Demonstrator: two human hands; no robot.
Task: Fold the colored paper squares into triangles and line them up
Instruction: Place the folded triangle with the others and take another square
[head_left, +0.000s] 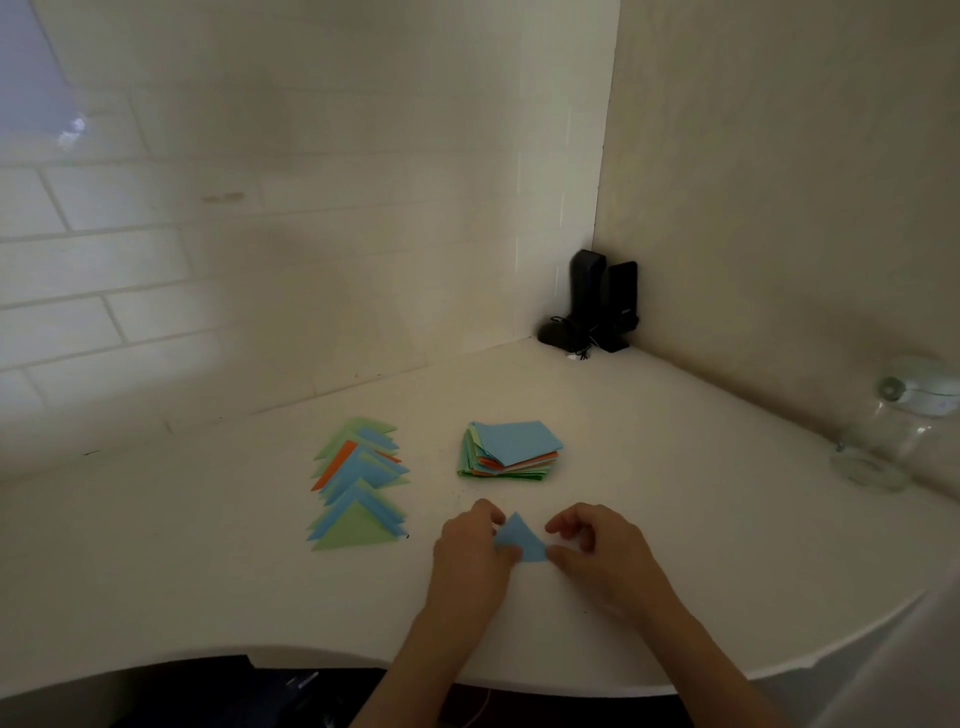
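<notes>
Blue triangle (521, 540) was pinched by left hand (470, 545) and right hand (597, 545); uneven pressure risked a skewed crease, misfitting the row (358, 483) at nine o'clock.

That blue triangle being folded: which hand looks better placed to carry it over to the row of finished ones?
Probably the left hand. It pinches the blue triangle on the side nearer the row of triangles, which lies off to the left. The right hand would have to cross over.

Blue folded triangle (521, 539); green, blue and orange triangle row (358, 483); blue-topped paper stack (511, 450); white surface (208, 545); black speakers (605, 299).
</notes>
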